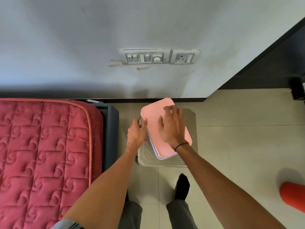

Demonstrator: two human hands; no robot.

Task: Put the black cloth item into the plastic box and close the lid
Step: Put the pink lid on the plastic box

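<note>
Two bare forearms reach forward from the bottom edge, above grey trouser legs and a foot in a black sock point(182, 187) on the tiled floor point(239, 146). Landmark for everything else is the plastic box point(156, 152), a clear container standing on a low pale stool point(189, 119) in front of the person.

Resting flat on the pink lid point(152, 119), the right hand point(173, 128) has its fingers spread apart and its palm down; it grips nothing, only presses on the lid's top. A thin black band circles that wrist. At the box's left edge, the left hand point(137, 132) has its fingers loosely curled against the side wall and the lid's rim, touching rather than clamped; how firmly it holds cannot be told.

Sitting on top of the box, the lid is slightly askew, with a sliver of the clear wall showing along its left and near edges. No black cloth item shows; whether it lies inside the box cannot be told, since the lid covers the opening.

Left of the box stands a bed with a quilted pink mattress point(46, 154) on a dark frame. Beyond the box rises a pale wall point(82, 38) with a switch panel point(144, 56) and a socket point(184, 57) above the box. Right of the box, near the frame's edge, lies an orange-red object point(292, 197) that is only partly in view.
</note>
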